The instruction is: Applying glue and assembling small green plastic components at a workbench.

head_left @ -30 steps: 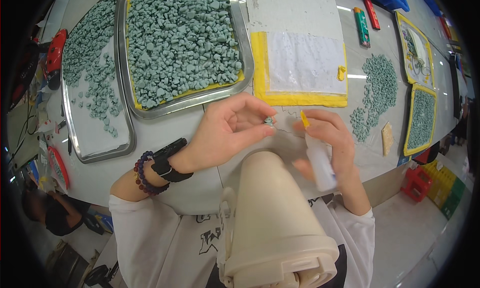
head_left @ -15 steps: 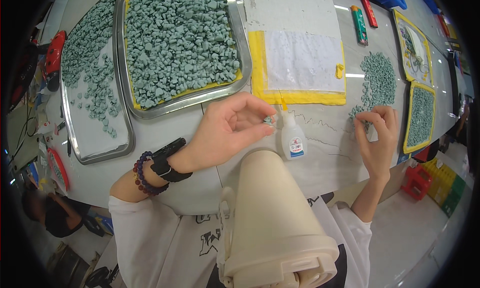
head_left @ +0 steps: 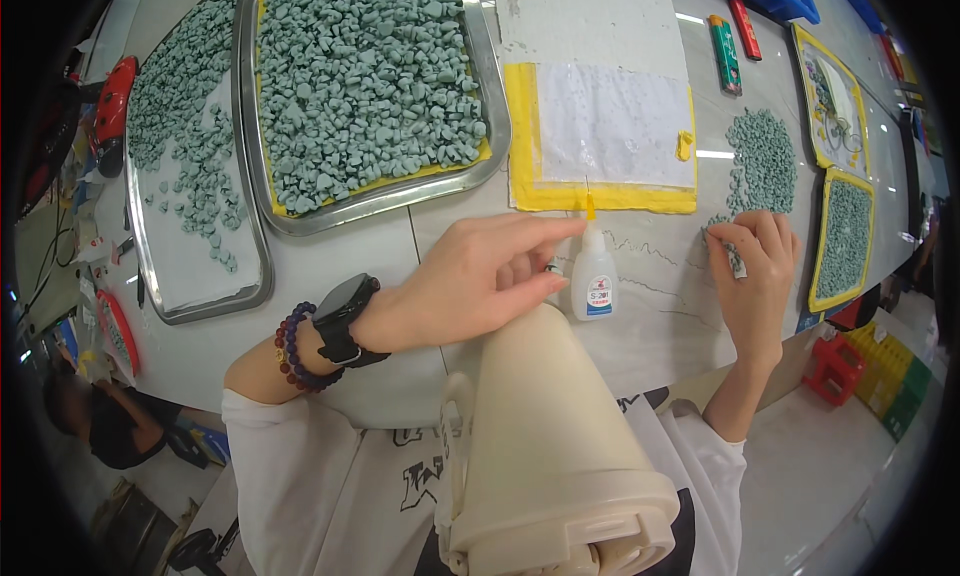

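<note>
My left hand (head_left: 455, 281) reaches in from the left with a small green stone piece (head_left: 553, 268) pinched by its fingertips, mostly hidden. Its index finger stretches toward the yellow nozzle (head_left: 590, 208) of a white glue bottle (head_left: 598, 288), which stands upright just beside the fingers; whether they touch it I cannot tell. At the near end of a loose heap of small green pieces (head_left: 765, 161), my right hand (head_left: 757, 281) has thumb and fingers drawn together. What lies between those fingertips is too small to make out.
Metal trays of green stones, one large (head_left: 500, 146) and one narrower (head_left: 262, 261), occupy the left. A yellow-edged white sheet (head_left: 615, 126) lies beyond the bottle. Close to my body rises a cream tumbler (head_left: 555, 406). Green (head_left: 725, 56) and red (head_left: 745, 28) lighters lie at the back.
My left hand has shifted right and slightly down, its index finger now extended toward the bottle's nozzle. The right hand stays by the heap, with little movement.
</note>
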Action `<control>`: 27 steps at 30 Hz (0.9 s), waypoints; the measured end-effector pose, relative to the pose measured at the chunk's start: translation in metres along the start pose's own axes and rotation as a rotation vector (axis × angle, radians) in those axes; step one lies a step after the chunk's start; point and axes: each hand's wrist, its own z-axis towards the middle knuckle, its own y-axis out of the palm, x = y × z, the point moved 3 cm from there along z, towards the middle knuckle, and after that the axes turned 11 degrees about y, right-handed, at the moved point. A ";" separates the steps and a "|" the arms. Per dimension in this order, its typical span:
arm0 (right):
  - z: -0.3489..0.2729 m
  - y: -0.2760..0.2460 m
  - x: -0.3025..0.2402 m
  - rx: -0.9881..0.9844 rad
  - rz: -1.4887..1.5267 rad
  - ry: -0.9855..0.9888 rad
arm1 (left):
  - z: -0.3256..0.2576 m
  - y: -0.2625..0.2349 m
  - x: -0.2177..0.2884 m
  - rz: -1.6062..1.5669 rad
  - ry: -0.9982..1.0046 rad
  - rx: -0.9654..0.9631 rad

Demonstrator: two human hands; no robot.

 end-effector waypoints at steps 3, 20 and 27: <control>0.002 -0.002 -0.003 0.022 0.017 -0.045 | -0.002 -0.002 -0.002 -0.099 -0.057 0.047; 0.009 0.030 -0.093 0.041 0.624 -0.294 | -0.006 -0.009 -0.006 -0.541 -0.096 0.228; 0.010 0.030 -0.092 0.055 0.639 -0.281 | -0.006 -0.009 -0.006 -0.486 -0.048 0.201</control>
